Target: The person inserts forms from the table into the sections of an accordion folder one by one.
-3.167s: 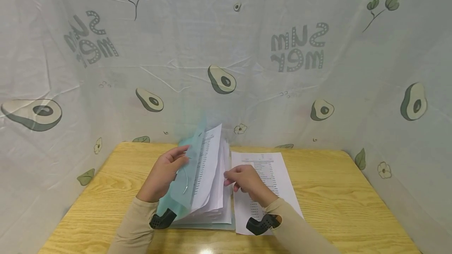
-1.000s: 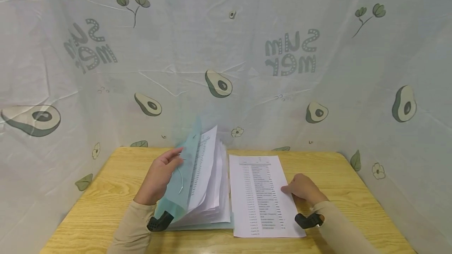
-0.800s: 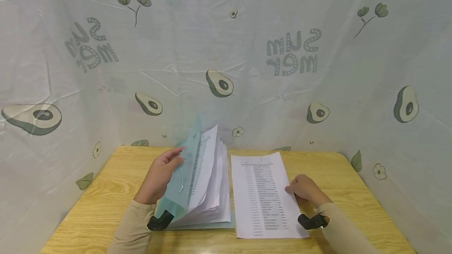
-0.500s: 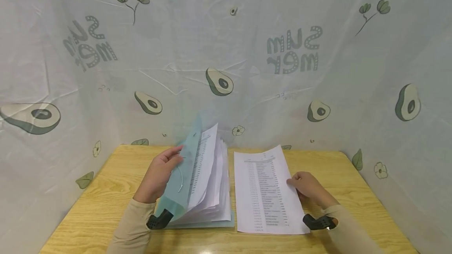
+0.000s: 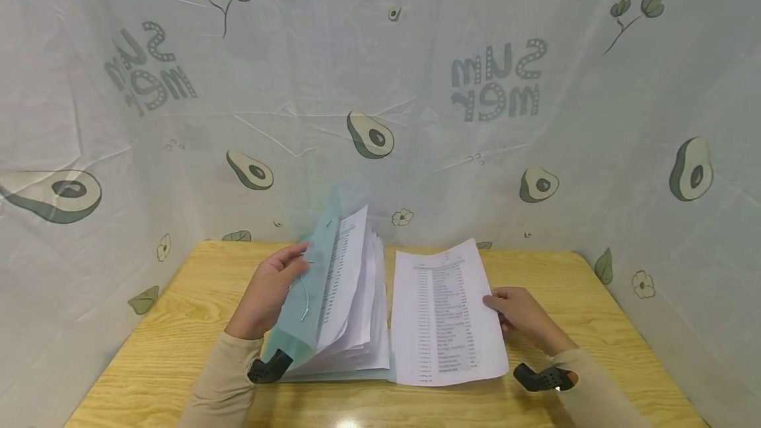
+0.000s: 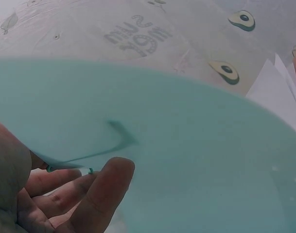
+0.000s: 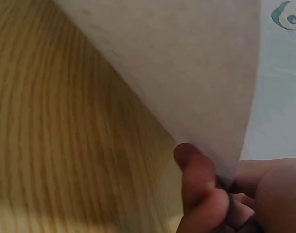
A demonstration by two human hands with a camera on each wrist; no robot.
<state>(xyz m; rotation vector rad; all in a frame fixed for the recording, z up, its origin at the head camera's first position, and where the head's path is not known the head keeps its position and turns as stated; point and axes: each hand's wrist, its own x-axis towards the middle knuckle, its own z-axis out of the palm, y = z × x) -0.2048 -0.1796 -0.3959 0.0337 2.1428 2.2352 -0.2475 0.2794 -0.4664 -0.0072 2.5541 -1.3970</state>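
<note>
A translucent light-blue folder (image 5: 300, 312) lies open at the middle left of the table, its cover raised and tilted. My left hand (image 5: 267, 292) holds that cover near its free edge, where a thin white cord (image 5: 307, 302) hangs; in the left wrist view the cover (image 6: 196, 145) fills much of the picture. Inside is a thick stack of printed papers (image 5: 357, 296), fanned at the right side. Right of the folder, my right hand (image 5: 526, 316) pinches the right edge of a loose printed sheet (image 5: 446, 316), which is lifted and slightly bowed. The right wrist view shows fingers (image 7: 199, 174) at its edge.
The wooden table (image 5: 571, 296) extends on both sides of the folder. A pale curtain (image 5: 416, 84) printed with avocados stands behind and around it. Black wrist devices sit on both sleeves.
My right hand has left the folder's papers, gone to the loose sheet's right edge and raised that sheet off the table. My left hand keeps holding the cover, nearly still.
</note>
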